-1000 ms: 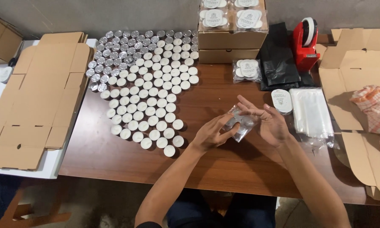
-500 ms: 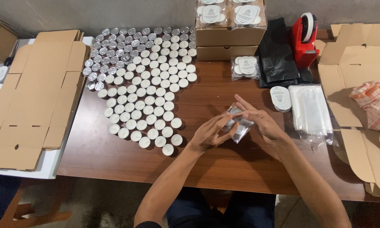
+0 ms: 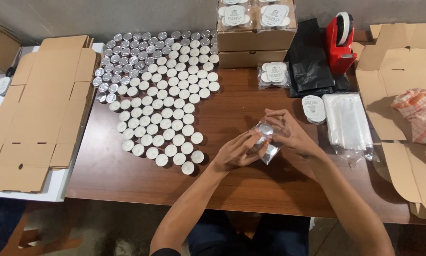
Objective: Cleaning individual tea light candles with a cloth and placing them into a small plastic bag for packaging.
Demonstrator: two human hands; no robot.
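Note:
Both my hands hold a small clear plastic bag of tealight candles [image 3: 266, 140] just above the brown wooden table [image 3: 142, 182]. My left hand [image 3: 236, 151] grips its lower left side. My right hand [image 3: 286, 130] curls over its top right, fingers closed on the bag. A big cluster of white tealights [image 3: 168, 109] covers the table to the left of my hands, with silver-topped ones [image 3: 127, 52] at the far left of it.
Stacked cardboard boxes [image 3: 253, 42] with bagged candles on top stand at the back. A bagged candle pack [image 3: 274, 75], round labels [image 3: 314, 109], clear bags [image 3: 348, 124], black bags [image 3: 312, 59] and a red tape dispenser [image 3: 341, 42] lie right. Flat cardboard [image 3: 37, 109] lies left; open box with checked cloth [image 3: 419, 118] right.
My right hand's fingers, spread open a second ago, have closed down over the top of the bag. My left hand stays on the bag's lower side.

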